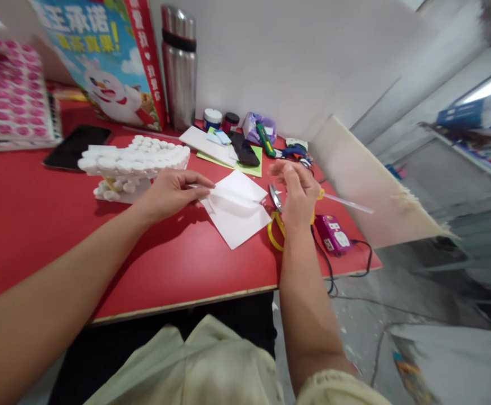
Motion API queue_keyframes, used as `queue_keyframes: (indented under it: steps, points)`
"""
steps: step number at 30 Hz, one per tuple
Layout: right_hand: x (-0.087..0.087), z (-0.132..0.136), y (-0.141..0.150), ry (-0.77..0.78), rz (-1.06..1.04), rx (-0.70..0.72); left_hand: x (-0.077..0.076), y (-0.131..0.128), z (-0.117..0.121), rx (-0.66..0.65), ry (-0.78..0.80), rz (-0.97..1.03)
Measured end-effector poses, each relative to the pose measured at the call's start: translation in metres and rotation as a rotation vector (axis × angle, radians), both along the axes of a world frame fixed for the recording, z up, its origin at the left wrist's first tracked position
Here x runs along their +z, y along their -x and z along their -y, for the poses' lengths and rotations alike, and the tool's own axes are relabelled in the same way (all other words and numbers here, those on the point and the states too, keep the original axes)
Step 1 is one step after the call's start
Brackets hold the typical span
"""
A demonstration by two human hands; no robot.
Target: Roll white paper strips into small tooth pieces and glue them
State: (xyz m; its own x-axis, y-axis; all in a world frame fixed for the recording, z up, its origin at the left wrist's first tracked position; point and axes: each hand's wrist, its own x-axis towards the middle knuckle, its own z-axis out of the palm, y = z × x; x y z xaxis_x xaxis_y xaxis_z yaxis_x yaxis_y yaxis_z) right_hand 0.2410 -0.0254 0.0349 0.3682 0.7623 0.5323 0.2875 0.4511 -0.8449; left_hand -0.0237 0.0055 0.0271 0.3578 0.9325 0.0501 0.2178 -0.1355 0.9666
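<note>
Fingers of left hand (169, 192) pinch the near edge of white paper sheet (237, 209) flat on red table (38, 214), right hand (297, 191) hovers loosely curled, holding nothing discernible, just above yellow-handled scissors (276, 216), foam model (131, 163) behind left hand.

Left hand (170, 193) low, fingers pinched; right hand (297, 193) raised, fingers curled.
</note>
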Motion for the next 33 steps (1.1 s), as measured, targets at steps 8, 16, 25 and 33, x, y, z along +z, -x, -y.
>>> queue_keyframes:
  steps: [8,16,25,33]
  points:
    - [-0.011,0.005,0.036,0.243,0.426,0.454,0.000,-0.002,0.004,-0.166,-0.124,0.035]
    - [-0.013,0.005,0.039,0.349,0.477,0.563,-0.003,-0.001,0.001,-0.065,-0.103,0.008]
    - [-0.020,0.001,0.034,0.085,0.752,0.397,-0.004,0.000,-0.002,0.023,0.097,0.097]
    - [-0.016,0.011,0.038,0.061,0.785,0.341,-0.007,0.000,-0.006,0.069,0.232,0.326]
